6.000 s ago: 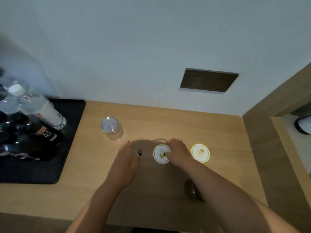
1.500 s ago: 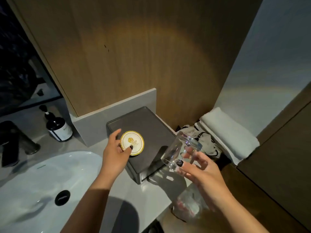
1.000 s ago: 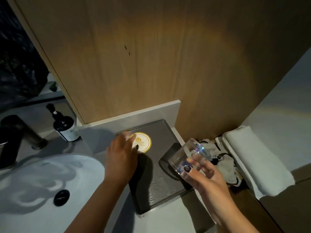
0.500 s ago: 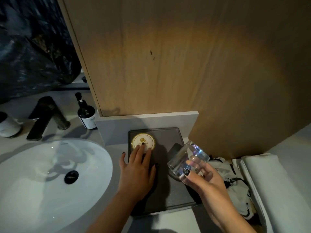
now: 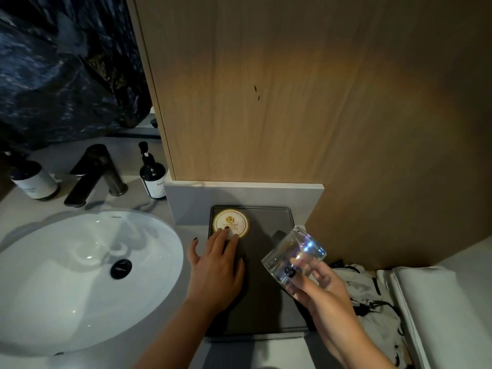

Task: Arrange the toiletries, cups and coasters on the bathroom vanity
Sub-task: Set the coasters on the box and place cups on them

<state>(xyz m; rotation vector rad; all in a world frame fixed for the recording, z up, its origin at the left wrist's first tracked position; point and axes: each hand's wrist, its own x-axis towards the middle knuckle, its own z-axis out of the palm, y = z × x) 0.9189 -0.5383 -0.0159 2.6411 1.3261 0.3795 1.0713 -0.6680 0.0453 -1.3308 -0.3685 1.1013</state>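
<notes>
Left hand [image 5: 213,272]: fingers straight and spread, palm down over the dark grey rectangular tray [image 5: 269,288], two fingertips pressing the near edge of the round white gold-rimmed paper coaster [image 5: 231,223], which lies flat in the tray's far left corner. Right hand [image 5: 316,286]: fingers and thumb curled round the clear tumbler glass [image 5: 294,258], held tilted above the tray's right side, clear of the surface; part of the glass wall hidden by the fingers. Tray's near left portion covered by the left hand and its shadow. Right of the tray: crumpled white cloth with black cords [image 5: 370,294], form hard to make out, and a folded white towel [image 5: 436,312], cut off at the frame edge. Left of the tray: oval white basin [image 5: 66,275] set in the pale grey vanity top [image 5: 191,214]. Behind the basin: black tap [image 5: 93,174], dark pump bottle with white label [image 5: 152,175], second dark labelled bottle [image 5: 34,179] with its top lost in shadow. Behind the tray: low grey upstand, wood-grain wall panel [image 5: 292,102]. Label print illegible.
</notes>
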